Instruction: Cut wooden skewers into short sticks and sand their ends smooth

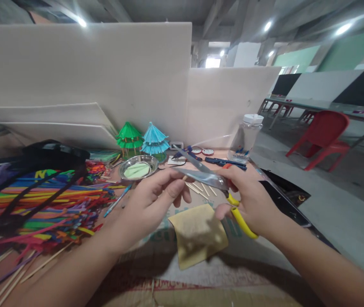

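Above the printed cardboard (150,256), the left hand (156,194) is pinching a thin stick (185,177), the right hand (249,196) is gripping spread scissors (212,179), short sticks (204,189) apparently cut, this one seemingly remaining.

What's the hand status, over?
Right hand gripping scissors, blades open. Left hand pinching small stick by the blades. Tan sheet below, loose sticks beyond, both clear of blades.
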Tool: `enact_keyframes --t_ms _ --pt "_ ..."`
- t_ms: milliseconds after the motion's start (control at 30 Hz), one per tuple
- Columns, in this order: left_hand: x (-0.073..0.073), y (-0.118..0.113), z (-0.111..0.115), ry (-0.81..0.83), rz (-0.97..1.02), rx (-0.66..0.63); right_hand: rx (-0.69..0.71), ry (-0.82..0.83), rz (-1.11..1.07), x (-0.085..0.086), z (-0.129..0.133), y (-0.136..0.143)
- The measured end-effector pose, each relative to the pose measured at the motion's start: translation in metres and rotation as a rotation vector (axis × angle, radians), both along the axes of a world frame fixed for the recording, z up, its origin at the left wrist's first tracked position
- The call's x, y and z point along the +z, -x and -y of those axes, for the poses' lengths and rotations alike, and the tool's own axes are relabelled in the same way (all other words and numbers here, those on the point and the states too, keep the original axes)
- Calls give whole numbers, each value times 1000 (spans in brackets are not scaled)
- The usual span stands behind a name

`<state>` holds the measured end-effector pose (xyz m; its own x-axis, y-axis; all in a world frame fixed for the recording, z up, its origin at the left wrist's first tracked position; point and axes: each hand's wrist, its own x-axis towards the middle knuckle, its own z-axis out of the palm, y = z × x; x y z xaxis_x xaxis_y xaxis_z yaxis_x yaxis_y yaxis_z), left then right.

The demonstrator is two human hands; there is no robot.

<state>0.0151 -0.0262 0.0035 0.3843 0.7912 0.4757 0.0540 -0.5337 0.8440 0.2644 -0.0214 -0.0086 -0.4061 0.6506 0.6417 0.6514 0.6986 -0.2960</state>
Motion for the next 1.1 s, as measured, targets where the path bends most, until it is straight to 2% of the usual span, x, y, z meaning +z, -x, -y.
enact_keyframes --t_ms 100,267,533,733,1033,1100 --pt "2 0 1 62 19 -13 -36 -115 93 3 -2 0" --pt "2 7 4 108 -78 7 -98 -233 160 0 -3 -3" --pt "4 11 9 87 -173 18 -99 -276 178 2 -1 -3" --pt "8 5 9 157 -78 -36 -127 -291 203 0 -2 -4" --pt "8 4 11 192 -122 -35 -189 -394 294 -2 -2 -9" --pt "8 3 10 187 -126 -31 -193 -372 301 -2 -1 -9"
